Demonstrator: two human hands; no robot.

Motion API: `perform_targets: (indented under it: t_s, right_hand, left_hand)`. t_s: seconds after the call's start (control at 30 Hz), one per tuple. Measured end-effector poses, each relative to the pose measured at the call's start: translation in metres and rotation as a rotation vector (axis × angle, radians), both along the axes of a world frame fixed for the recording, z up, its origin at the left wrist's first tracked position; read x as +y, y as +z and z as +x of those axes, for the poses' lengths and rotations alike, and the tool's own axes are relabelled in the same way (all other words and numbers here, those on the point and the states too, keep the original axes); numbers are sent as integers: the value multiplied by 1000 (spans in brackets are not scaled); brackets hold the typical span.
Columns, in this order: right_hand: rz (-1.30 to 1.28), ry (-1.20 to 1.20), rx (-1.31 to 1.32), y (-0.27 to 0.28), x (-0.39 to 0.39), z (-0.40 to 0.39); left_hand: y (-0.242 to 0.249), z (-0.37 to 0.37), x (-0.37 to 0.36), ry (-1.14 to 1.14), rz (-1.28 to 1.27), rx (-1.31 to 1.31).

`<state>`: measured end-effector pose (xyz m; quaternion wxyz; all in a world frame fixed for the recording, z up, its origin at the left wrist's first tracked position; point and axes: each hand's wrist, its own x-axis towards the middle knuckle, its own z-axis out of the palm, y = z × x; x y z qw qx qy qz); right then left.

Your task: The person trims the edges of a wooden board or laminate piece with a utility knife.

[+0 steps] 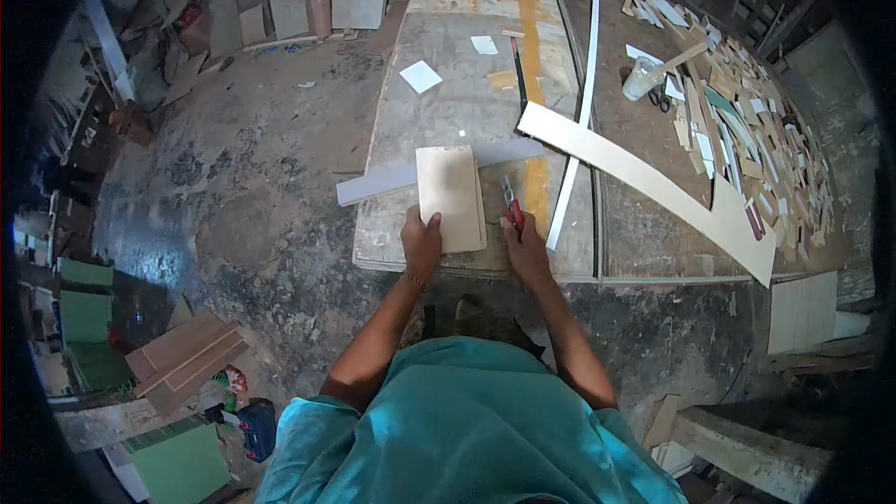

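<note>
Starting on the left, a grey strip (378, 184) is passing behind the tan board (448, 196) in this view, showing on both sides of it, while 1 white square (420, 77) is lying beyond the board. And here the left hand (422, 238) is gripping the board's near left edge, thumb pressing on the face, the other fingers mostly hiding. The board is sitting over the worktable (387, 243); whether it's resting or hovering, I can't tell. Just right of the board, the right hand (527, 243) is closing snugly around a red-handled tool (513, 212), whose metal head is pointing away from the body; how far that head is opening, I can't tell. Farther right of the board, a long white strip (567, 189) is crossing a cream panel (644, 168), and scraps (747, 126) are crowding beyond. This is looking like a steadying step, tool at the ready; the next move is seemingly calling for a firm left hold and careful aiming at the board.
</note>
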<state>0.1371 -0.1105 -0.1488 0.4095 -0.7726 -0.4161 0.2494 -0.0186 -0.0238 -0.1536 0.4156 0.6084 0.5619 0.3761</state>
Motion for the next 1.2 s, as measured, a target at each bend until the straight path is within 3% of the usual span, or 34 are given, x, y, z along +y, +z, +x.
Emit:
perform_targets:
  t_s: [0.13, 0.23, 0.33, 0.43, 0.47, 0.6, 0.8, 0.9, 1.2]
  right_hand:
    - [-86, 52, -21, 16, -24, -16]
    - [-8, 50, 9, 19, -39, -32]
    - [-138, -25, 57, 15, -53, -47]
    - [-276, -90, 169, 24, -66, -60]
    - [-181, -100, 101, 0, -71, -60]
    - [-221, -148, 26, 7, -82, -71]
    - [-305, -100, -178, 33, -84, -81]
    - [-366, -74, -265, 38, -83, -85]
    - [-416, 2, -406, 33, -77, -85]
  left_hand:
    - [2, -8, -2, -86, 97, 238]
    - [0, -13, -9, -151, 49, 218]
    - [-11, -13, -17, -225, 237, 226]
    - [-22, -4, -11, -217, 71, 293]
    - [-15, 3, -7, -182, 16, 273]
    - [-12, 10, -2, -111, 11, 217]
    - [-12, 9, -8, -129, 541, 539]
    - [-10, 8, -7, -280, 717, 555]
    - [-23, 18, -5, -283, 622, 769]
